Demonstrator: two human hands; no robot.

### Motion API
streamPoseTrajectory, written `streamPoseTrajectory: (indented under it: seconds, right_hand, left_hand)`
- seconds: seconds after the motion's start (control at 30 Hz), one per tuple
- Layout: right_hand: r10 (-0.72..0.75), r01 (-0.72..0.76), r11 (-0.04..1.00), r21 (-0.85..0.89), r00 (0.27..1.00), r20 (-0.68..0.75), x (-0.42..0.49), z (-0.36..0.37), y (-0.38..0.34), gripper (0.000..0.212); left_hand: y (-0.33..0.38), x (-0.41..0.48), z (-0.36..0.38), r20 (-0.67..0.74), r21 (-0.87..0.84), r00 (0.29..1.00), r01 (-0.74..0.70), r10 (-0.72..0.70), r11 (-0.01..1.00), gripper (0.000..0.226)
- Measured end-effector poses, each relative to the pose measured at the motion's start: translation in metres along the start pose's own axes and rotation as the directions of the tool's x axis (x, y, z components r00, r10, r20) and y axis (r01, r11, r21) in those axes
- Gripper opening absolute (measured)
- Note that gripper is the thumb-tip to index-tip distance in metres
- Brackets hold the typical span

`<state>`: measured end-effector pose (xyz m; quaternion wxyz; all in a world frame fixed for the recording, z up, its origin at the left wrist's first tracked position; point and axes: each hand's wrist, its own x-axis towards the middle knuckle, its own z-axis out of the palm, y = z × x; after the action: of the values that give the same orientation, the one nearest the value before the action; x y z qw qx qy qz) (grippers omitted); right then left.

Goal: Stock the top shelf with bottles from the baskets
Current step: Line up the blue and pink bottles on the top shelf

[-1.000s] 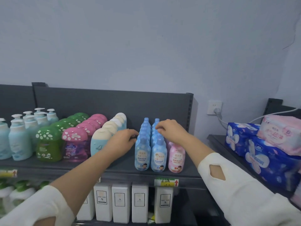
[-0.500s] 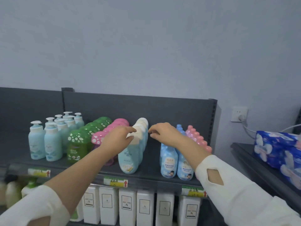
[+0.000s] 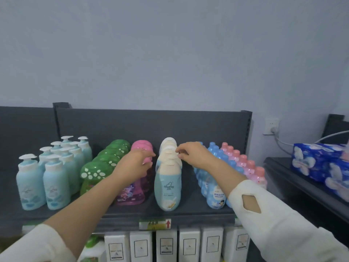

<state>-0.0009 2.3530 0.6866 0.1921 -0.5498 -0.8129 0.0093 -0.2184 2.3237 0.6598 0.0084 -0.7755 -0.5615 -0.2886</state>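
The dark top shelf (image 3: 132, 214) holds rows of bottles. In the middle stands a row of blue bottles with cream caps (image 3: 167, 186). My left hand (image 3: 134, 163) hovers over the pink mushroom bottles (image 3: 132, 193), with loosely bent fingers a little apart from the left side of the cream caps. My right hand (image 3: 194, 154) reaches in from the right, and its fingertips touch the cream caps further back in the row. Neither hand carries a bottle. My right forearm partly hides the small blue bottles (image 3: 215, 197). No basket is in view.
Pale blue pump bottles (image 3: 54, 182) and green mushroom bottles (image 3: 98, 173) fill the shelf's left. Small pink-capped bottles (image 3: 253, 171) line the right end. White boxes (image 3: 166, 244) stand on the shelf below. Blue tissue packs (image 3: 319, 163) lie on a side shelf, beside a wall socket (image 3: 271, 126).
Both hands left the small blue bottles and moved left to the cream-capped row. My left hand then came off a cream cap and now sits over the pink bottles.
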Motion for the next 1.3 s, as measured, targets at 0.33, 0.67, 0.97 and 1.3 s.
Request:
streamPoseTrajectory:
  seconds: [0.33,0.67,0.97,1.3]
  right_hand:
    - [0.042,-0.041,0.999,-0.035,0.999,0.019,0.052,-0.004,0.016,0.027]
    - [-0.073,0.083,0.994,-0.064,0.985,0.154,0.145,-0.010,0.054,0.037]
    - [-0.141,0.175,0.980,-0.093,0.946,0.293,0.222,0.024,0.070,0.043]
    - [-0.163,0.209,0.972,-0.105,0.927,0.337,0.237,0.050,0.077,0.030]
  left_hand:
    - [-0.008,0.056,0.014,0.019,-0.050,0.999,-0.030,0.031,0.998,0.033]
    - [-0.023,0.141,0.031,0.066,0.037,0.995,0.077,-0.079,0.996,0.040]
    - [-0.043,0.192,0.051,0.284,0.140,0.946,0.121,-0.157,0.983,0.049]
    - [-0.050,0.221,0.071,0.492,0.094,0.865,0.064,-0.102,0.994,0.041]
